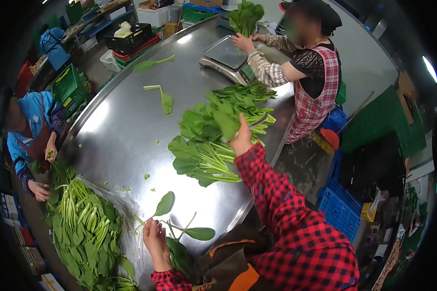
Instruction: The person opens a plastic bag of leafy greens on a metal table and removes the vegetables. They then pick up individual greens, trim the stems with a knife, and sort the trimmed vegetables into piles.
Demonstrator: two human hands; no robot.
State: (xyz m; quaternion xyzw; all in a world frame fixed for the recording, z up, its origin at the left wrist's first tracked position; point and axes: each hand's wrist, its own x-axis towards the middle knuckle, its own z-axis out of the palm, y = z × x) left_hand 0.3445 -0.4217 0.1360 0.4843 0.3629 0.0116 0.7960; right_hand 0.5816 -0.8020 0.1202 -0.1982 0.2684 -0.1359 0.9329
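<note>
head view: left hand beside loose leaves, its grasp unconfirmed. beyond, right hand, fingers closed on a blurred leaf, sits directly over the greens pile, stems pointing rightward.

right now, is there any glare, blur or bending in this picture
In the head view, white glare spots on the metal table; in the head view, the leaf by the right hand looks smeared; in the head view, the table's edge bows and the corners go dark.
</note>
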